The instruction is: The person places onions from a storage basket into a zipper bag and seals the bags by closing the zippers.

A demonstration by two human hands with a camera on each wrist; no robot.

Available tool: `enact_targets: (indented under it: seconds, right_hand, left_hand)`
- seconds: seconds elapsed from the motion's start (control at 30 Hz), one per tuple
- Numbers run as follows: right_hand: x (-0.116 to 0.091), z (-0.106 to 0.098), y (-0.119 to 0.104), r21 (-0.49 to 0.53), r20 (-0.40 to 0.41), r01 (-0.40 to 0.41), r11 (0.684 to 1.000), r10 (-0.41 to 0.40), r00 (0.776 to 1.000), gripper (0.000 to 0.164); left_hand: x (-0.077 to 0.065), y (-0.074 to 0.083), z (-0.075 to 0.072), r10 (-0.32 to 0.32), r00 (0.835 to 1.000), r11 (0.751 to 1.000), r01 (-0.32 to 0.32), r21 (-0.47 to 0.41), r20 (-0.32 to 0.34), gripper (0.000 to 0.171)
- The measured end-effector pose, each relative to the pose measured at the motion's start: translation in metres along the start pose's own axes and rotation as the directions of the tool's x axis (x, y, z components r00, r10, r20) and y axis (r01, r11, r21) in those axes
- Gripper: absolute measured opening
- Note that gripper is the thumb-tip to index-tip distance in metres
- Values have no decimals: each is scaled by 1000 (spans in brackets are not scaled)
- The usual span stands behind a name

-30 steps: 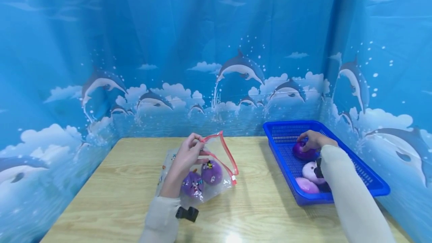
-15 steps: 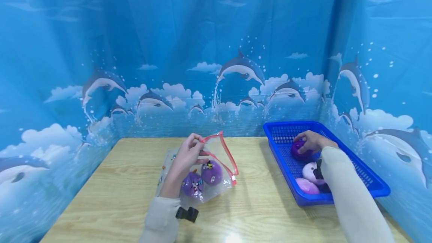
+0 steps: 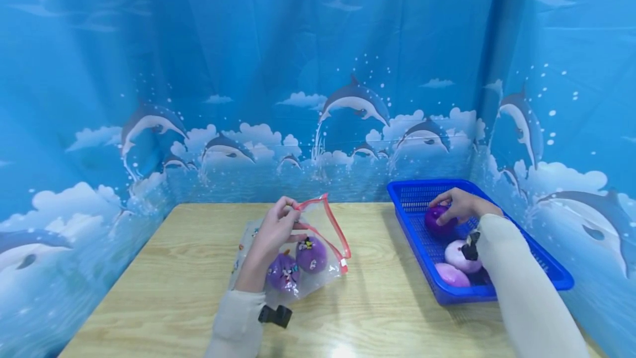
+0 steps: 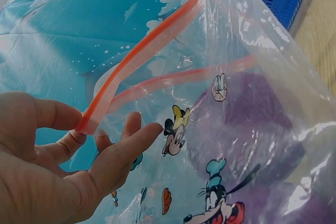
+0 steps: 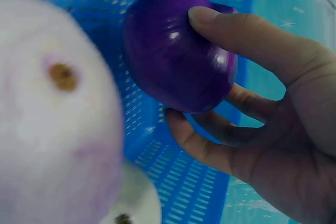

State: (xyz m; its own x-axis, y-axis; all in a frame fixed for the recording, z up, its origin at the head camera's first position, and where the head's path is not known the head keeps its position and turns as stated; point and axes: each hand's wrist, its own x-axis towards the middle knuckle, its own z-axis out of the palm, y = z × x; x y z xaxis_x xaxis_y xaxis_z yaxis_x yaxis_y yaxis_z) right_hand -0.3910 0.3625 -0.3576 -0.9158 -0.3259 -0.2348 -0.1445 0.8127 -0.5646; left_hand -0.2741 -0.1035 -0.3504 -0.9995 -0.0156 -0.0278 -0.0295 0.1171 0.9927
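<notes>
My left hand pinches the corner of a clear zip bag by its red zip edge, between thumb and finger. The bag's mouth stands open, and cartoon figures are printed on its plastic. Inside it lie two purple round things, seen only through the film. In the blue basket my right hand grips a shiny dark purple onion, thumb on top and fingers beneath. A white-and-purple round vegetable with a brown spot and a pink round one sit nearer the basket's front.
The basket stands at the right of the wooden table, against a blue dolphin-print curtain. In the right wrist view, a pale round thing shows partly behind the white-and-purple one.
My right hand, gripping the purple onion, has shifted slightly left and up within the basket. My left hand and the bag have stayed put.
</notes>
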Motion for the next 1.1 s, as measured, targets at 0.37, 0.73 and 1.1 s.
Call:
enact_targets:
  seconds: [0.37, 0.73, 1.1]
  right_hand:
    - [2, -6, -13, -30, -11, 28, 999, -28, 1000, 44]
    - [-3, 5, -23, 48, 212, -124, 991, 111, 971, 47]
    - [-3, 20, -32, 64, 260, -236, 970, 212, 942, 55]
  left_hand:
    - [0, -1, -1, 3, 1000, 1000, -3, 8, 3, 7]
    - [1, 1, 0, -4, 1000, 1000, 4, 12, -1, 7]
    - [-1, -1, 0, 13, 1000, 1000, -13, -7, 13, 7]
